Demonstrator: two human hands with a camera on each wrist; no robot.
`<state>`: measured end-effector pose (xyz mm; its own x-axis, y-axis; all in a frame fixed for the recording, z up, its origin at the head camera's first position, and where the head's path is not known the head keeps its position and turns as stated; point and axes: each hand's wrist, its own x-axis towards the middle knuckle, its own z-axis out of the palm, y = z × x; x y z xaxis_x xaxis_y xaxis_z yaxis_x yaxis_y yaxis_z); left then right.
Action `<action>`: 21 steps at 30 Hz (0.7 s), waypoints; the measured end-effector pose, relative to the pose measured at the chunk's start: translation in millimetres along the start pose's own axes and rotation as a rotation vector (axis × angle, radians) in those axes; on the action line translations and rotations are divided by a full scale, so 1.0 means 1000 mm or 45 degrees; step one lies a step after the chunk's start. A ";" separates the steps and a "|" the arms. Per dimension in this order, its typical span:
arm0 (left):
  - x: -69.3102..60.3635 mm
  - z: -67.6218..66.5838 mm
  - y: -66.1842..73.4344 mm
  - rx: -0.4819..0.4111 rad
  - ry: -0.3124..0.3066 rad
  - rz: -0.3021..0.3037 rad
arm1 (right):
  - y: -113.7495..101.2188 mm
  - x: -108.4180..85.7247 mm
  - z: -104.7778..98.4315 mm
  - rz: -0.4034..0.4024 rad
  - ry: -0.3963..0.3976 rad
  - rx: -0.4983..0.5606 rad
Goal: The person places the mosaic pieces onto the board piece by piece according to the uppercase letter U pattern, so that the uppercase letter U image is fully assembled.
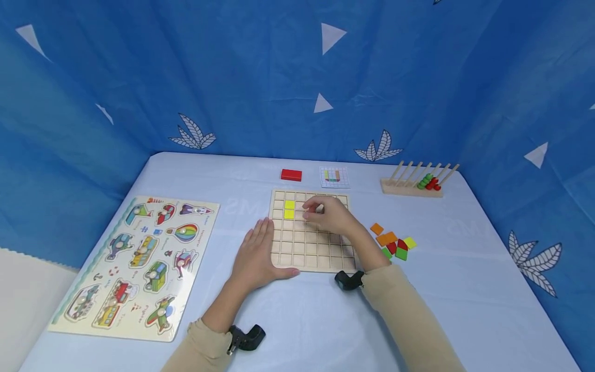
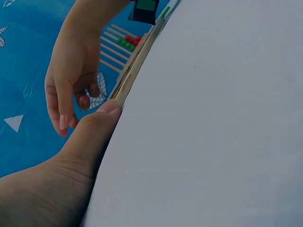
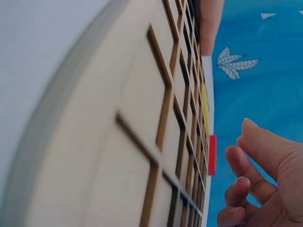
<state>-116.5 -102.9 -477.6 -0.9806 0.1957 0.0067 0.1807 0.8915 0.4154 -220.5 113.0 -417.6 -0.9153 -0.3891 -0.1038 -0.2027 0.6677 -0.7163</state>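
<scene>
Head view: our left hand point(image 1: 255, 258), fingers straight, lies along the left and near edges of the grid board point(image 1: 304, 248) on the bench point(image 1: 316, 315); if it pushes, the board could slide and unseat two yellow tiles point(image 1: 290, 212). Our right hand point(image 1: 330, 213) curves loosely above, no piece visible in its narrow gap. Leftward, the picture puzzle point(image 1: 132, 273) limits us; nearside there's room; rightward, loose tiles point(image 1: 387, 238) sit close

The right hand point(image 1: 327, 213) hides several squares of the grid board point(image 1: 310, 249). Nearer than the grid board, both sleeves point(image 1: 409, 310) are cut by the head view's bottom edge.
</scene>
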 end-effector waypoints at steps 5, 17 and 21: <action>0.000 0.000 0.001 -0.004 -0.001 -0.012 | 0.014 -0.013 -0.020 0.002 0.026 0.005; 0.001 0.001 0.001 -0.014 0.017 0.009 | 0.051 -0.051 -0.064 0.119 0.150 -0.061; 0.001 0.002 0.001 -0.022 0.013 0.003 | 0.065 -0.063 -0.076 0.194 0.169 -0.089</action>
<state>-117.6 -100.9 -478.7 -0.9810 0.1931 0.0169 0.1814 0.8838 0.4312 -203.0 229.6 -405.2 -0.9741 -0.1962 -0.1124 -0.0775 0.7568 -0.6490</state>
